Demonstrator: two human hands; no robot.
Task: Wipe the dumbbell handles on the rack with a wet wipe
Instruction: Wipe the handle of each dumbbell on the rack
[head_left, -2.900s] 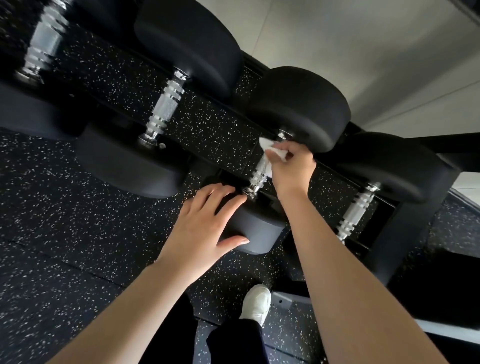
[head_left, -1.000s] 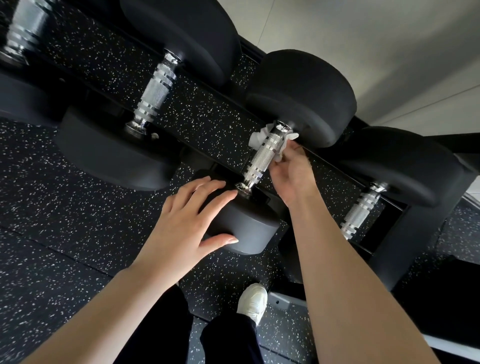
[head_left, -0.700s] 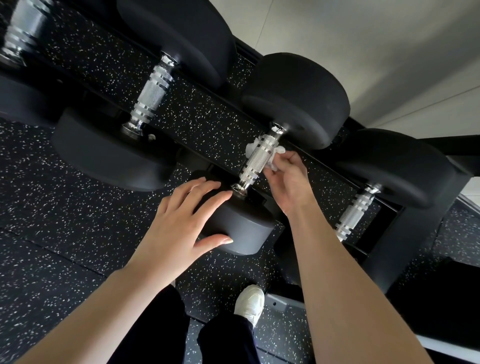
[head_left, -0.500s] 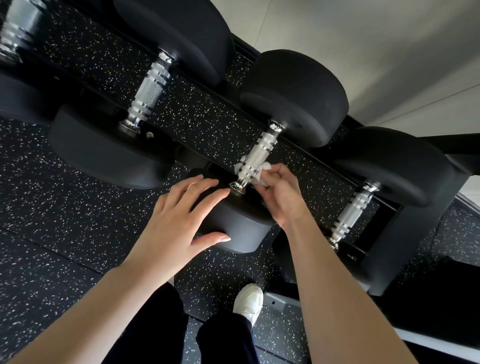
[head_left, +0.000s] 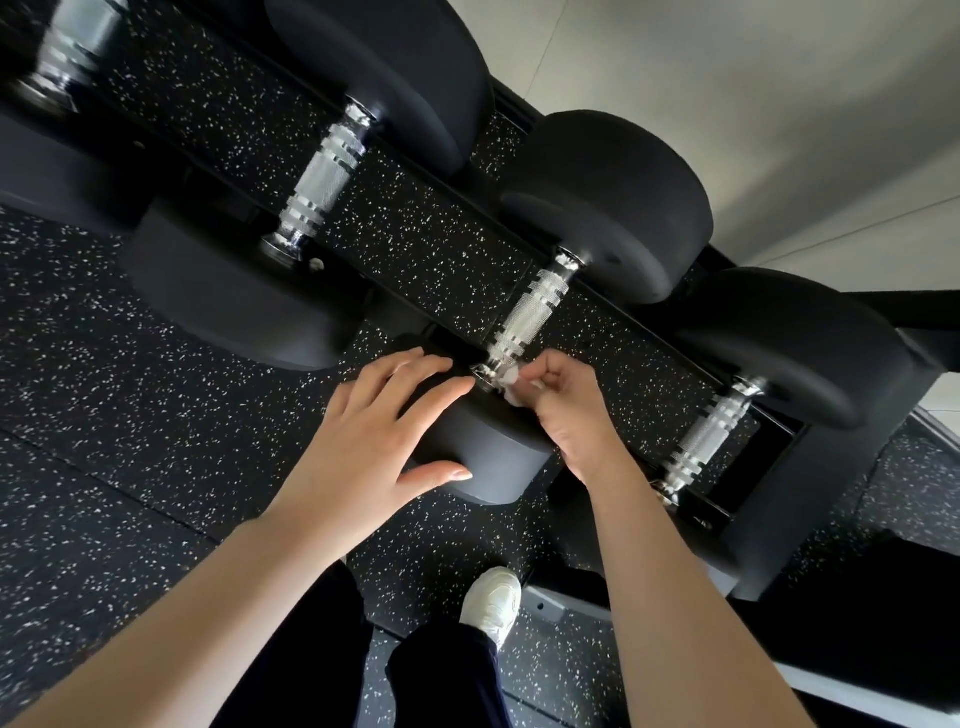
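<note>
The handle (head_left: 530, 317) is bright, glossy metal, knurled and rough along its middle, with smooth polished rings near the ends. The dumbbell heads (head_left: 613, 208) look like matt black rubber, smooth and dull, and the rack (head_left: 810, 525) is black with a flat, faintly satin finish. The floor (head_left: 130, 441) is dark matt rubber flecked with white, the wipe (head_left: 511, 384) is soft, crumpled white cloth-like paper, and the shoe (head_left: 493, 603) is white with a slight sheen.
</note>
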